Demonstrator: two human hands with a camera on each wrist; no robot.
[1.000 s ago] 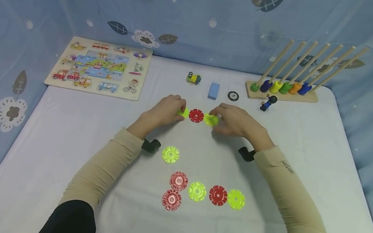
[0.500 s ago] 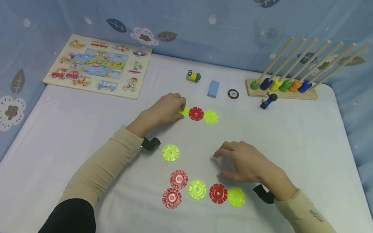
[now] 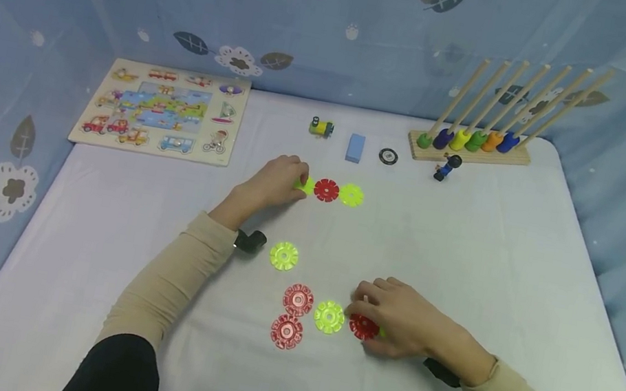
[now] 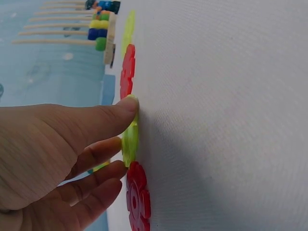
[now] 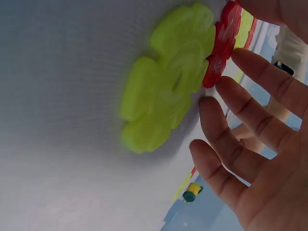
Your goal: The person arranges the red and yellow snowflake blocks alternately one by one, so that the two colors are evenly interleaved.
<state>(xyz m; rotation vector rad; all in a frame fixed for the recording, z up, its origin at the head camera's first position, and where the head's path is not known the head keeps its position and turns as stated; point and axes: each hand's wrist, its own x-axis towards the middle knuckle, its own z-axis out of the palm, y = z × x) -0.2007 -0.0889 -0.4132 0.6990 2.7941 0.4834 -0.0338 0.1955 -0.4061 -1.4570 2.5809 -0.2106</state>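
My left hand [image 3: 278, 179] pinches a yellow-green notched plastic disc [image 4: 130, 142] in the far row, thumb on the near side. To its right a red disc [image 3: 326, 190] and another yellow-green disc [image 3: 351, 195] adjoin in line. On its other side, the left wrist view shows a further red disc [image 4: 138, 197], hidden by my hand in the head view. Lower right, my right hand [image 3: 401, 319] has thumb and index fingertip at opposite edges of a red disc [image 3: 363, 327]. The yellow-green disc [image 5: 168, 79] beside it lies mostly under that hand.
Loose on the white cloth are two yellow-green discs [image 3: 328, 317] and two pale red discs [image 3: 287, 332]. Behind stand a toy train [image 3: 321, 127], blue block [image 3: 355, 148], black ring [image 3: 387, 156], small figure [image 3: 448, 167], peg rack [image 3: 471, 155] and picture puzzle board [image 3: 160, 113].
My right hand has left the far row's right end and come down to the red disc in the near row. My left hand has kept its hold in the far row.
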